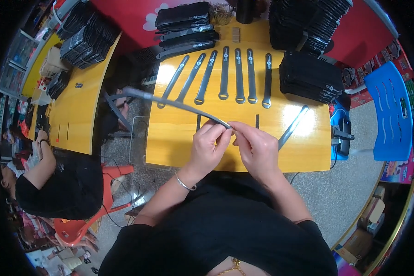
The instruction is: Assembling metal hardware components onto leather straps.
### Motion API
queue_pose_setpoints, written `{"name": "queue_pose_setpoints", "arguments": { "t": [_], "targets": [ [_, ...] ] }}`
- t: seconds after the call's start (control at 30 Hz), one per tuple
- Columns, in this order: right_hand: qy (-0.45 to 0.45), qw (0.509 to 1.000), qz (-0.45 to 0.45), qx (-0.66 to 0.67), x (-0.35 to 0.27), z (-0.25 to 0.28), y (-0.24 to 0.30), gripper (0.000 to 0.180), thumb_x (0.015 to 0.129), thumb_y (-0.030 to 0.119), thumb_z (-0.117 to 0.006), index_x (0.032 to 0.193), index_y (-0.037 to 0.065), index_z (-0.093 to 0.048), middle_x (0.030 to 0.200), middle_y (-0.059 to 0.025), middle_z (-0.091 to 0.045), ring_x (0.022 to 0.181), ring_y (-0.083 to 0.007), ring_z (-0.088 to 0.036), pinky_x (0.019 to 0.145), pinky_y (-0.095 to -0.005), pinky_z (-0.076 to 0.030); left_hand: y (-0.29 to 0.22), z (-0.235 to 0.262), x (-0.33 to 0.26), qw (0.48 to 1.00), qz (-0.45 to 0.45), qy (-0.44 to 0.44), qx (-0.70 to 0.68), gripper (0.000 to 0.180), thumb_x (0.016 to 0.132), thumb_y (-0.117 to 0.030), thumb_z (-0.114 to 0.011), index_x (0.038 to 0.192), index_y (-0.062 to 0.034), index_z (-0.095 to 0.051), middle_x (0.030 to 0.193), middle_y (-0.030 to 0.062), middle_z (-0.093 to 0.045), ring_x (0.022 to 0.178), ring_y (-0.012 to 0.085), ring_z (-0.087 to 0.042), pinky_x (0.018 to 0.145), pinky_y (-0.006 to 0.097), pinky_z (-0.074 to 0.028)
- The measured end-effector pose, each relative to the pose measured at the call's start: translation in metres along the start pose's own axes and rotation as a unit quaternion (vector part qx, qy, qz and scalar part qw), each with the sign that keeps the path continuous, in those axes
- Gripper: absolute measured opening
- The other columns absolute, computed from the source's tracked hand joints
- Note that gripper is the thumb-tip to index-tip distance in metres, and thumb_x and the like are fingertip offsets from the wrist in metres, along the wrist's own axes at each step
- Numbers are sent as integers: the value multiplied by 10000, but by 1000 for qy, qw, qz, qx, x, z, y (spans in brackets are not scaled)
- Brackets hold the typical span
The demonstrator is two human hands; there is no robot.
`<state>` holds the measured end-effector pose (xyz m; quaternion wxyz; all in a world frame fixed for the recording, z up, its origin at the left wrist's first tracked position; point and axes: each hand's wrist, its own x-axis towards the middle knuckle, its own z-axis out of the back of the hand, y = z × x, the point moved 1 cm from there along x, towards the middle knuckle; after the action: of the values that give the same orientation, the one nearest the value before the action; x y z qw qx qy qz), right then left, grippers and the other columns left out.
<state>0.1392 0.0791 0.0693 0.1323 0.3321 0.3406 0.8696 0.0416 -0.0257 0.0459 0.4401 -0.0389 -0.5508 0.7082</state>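
Observation:
A long dark strap (184, 106) is held up over the yellow table (170, 147), its free length reaching to the far left past the table edge. My left hand (208, 146) pinches it near its end with thumb and fingers. My right hand (258, 152) is closed on the same end, fingertips almost touching the left ones. Beyond my hands lie several flat black straps (238, 76) with slotted near ends, fanned in a row. Two short black strips (257, 121) lie partly behind my hands. Another strap (293, 127) lies right of my right hand.
Stacks of black straps stand at the back left (184, 18) and back right (310, 76). A small wooden block (236, 34) sits at the back. Rightward is a blue plastic chair (391, 110). Another person (60, 184) sits at the left yellow table (80, 106).

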Motion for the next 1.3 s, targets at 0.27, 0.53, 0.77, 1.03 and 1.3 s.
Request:
{"name": "queue_pose_setpoints", "arguments": {
  "t": [0.27,0.53,0.77,1.03,1.3],
  "targets": [
    [-39,999,-14,-5,17,11,-10,159,795,0,-639,943,45,-677,730,-122,-663,632,-235,-661,553,-306,-503,-10,6,-5,996,-12,83,-42,209,841,-74,-583,674,14,-494,616,108,-415,536,218,-437,492,331,-344],
    [15,982,117,-148,15,31,3,195,742,14,-626,917,77,-685,620,-60,-600,566,-198,-609,504,-314,-475,21,23,-16,985,117,68,-110,151,825,-81,-607,762,18,-513,670,92,-492,579,175,-499,544,286,-416],
    [49,980,94,-169,-2,30,14,199,754,29,-620,935,86,-681,631,-66,-602,573,-201,-615,508,-301,-474,3,18,-5,951,179,73,-240,114,897,-54,-578,940,45,-543,794,96,-630,728,152,-645,659,259,-516],
    [-15,985,78,-154,15,50,-8,171,751,-8,-621,886,76,-683,709,-75,-660,631,-212,-648,531,-302,-489,-14,28,-11,932,203,245,-176,162,885,-76,-597,766,28,-562,656,82,-592,605,148,-621,536,260,-470],
    [40,970,128,-203,10,79,-5,222,726,20,-625,919,115,-680,670,-25,-612,603,-163,-617,507,-297,-470,7,29,-29,941,12,332,59,95,879,-63,-533,897,29,-523,843,155,-575,654,257,-568,610,342,-437]
  ]
}}
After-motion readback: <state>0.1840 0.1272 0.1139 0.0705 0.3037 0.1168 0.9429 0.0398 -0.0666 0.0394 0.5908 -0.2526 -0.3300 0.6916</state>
